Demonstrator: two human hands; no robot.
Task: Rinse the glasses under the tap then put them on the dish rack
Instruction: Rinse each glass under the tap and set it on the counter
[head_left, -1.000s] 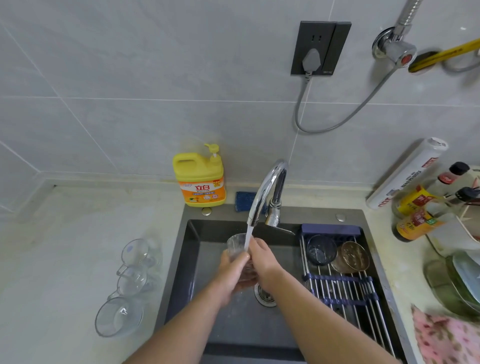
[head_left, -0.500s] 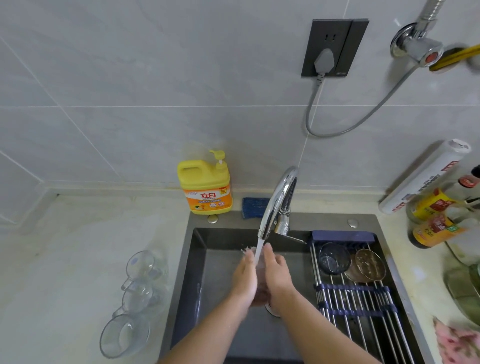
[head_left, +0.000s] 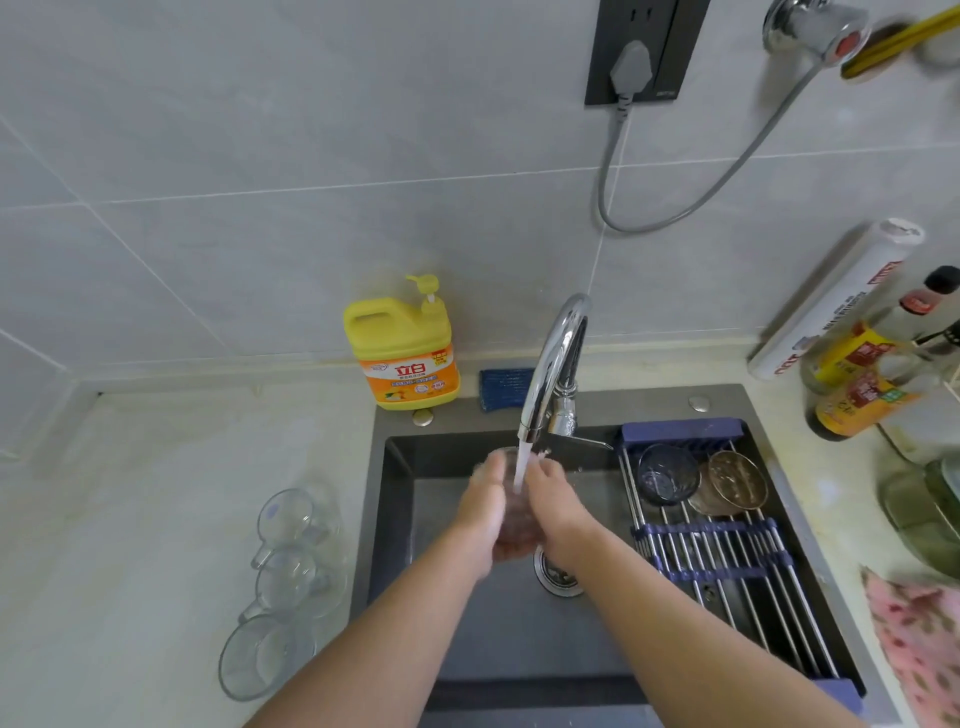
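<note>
Glass (head_left: 511, 512) mid-rinse under tap (head_left: 550, 364), clasped between left hand (head_left: 480, 514) and right hand (head_left: 558, 512); next, likely: lift to dish rack (head_left: 727, 566).

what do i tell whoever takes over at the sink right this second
Left grip: holds the glass from its left side.
Right grip: holds the same glass from its right side.
Where: the glass is over the sink, under the running tap.
Done: a dark glass and a brownish glass sit on the dish rack across the sink's right side.
Left: finish rinsing this one and rack it, then do the three clear glasses on the counter left of the sink.
</note>
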